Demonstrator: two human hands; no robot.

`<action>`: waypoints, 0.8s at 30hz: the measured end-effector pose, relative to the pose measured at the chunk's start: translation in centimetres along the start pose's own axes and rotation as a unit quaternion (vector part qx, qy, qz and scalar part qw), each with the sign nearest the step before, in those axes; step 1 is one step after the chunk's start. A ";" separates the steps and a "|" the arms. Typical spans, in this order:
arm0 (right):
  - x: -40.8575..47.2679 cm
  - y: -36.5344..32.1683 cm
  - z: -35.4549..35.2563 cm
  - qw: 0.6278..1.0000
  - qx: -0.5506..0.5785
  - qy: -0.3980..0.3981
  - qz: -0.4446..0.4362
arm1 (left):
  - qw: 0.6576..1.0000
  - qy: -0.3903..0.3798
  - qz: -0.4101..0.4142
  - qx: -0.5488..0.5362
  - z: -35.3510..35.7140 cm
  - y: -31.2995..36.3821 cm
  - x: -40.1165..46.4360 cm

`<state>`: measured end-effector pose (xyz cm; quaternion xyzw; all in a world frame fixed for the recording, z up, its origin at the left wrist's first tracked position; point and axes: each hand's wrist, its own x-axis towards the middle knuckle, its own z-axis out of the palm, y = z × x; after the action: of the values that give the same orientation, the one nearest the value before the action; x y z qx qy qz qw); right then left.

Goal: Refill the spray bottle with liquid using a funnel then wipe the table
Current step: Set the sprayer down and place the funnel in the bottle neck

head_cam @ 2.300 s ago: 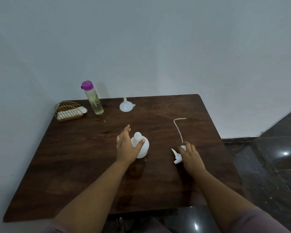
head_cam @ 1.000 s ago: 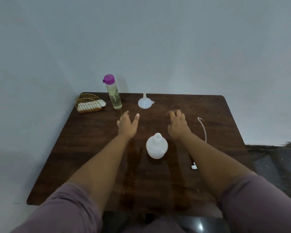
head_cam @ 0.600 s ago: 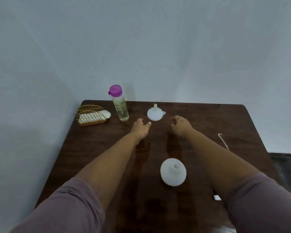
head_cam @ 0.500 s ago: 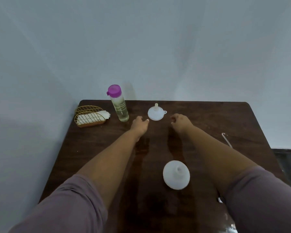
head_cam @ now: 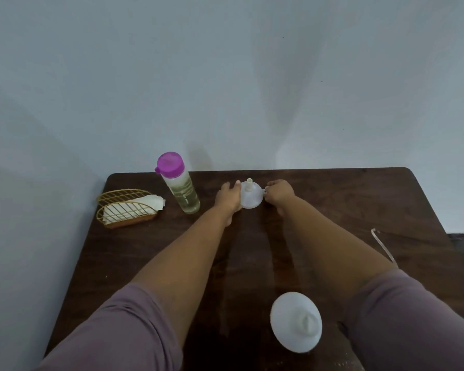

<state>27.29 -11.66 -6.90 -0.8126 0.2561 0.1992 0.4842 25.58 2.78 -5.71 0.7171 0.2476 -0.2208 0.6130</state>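
Head view looks down over a dark wooden counter [head_cam: 134, 266] set against a pale wall [head_cam: 225, 76], with both arms in mauve sleeves [head_cam: 113, 333] stretched toward its far edge. At that far edge a white funnel [head_cam: 251, 197] sits upside down, wide mouth on the wood and spout pointing up. Left hand [head_cam: 228, 198] lies against the funnel's left side, its fingers fairly straight and reaching past the rim rather than curling round it, so it touches without gripping. Right hand [head_cam: 279, 192] is at the funnel's right side, its fingers bent in and pinching the small tab on the rim. Just left of the left hand stands a clear refill bottle [head_cam: 181, 190] with a purple cap, upright and holding pale yellowish liquid. Further left, near the corner, a gold wire holder [head_cam: 125, 207] carries folded white cloths [head_cam: 142, 204]. Close to the near edge, between the two forearms, stands the white spray bottle [head_cam: 296, 322], its neck open and without its spray head. Off to the right, a thin clear dip tube [head_cam: 382, 243] lies on the wood, its lower part hidden behind the right sleeve.
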 end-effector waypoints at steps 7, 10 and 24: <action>-2.0 -0.2 0.4 0.999 -0.001 0.041 0.030 | 0.991 0.040 0.032 0.123 0.7 0.5 -1.1; -3.6 -0.6 0.9 0.999 -0.009 0.039 0.012 | 0.978 0.059 0.060 0.190 0.5 1.5 -3.0; -15.6 1.4 -4.8 0.990 0.138 0.022 -0.014 | 0.991 0.077 0.104 0.046 2.4 -0.2 -16.9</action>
<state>14.45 -12.99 3.21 -0.7457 0.2804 0.1372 0.5887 12.22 -0.96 4.32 0.7810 0.2077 -0.1114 0.5783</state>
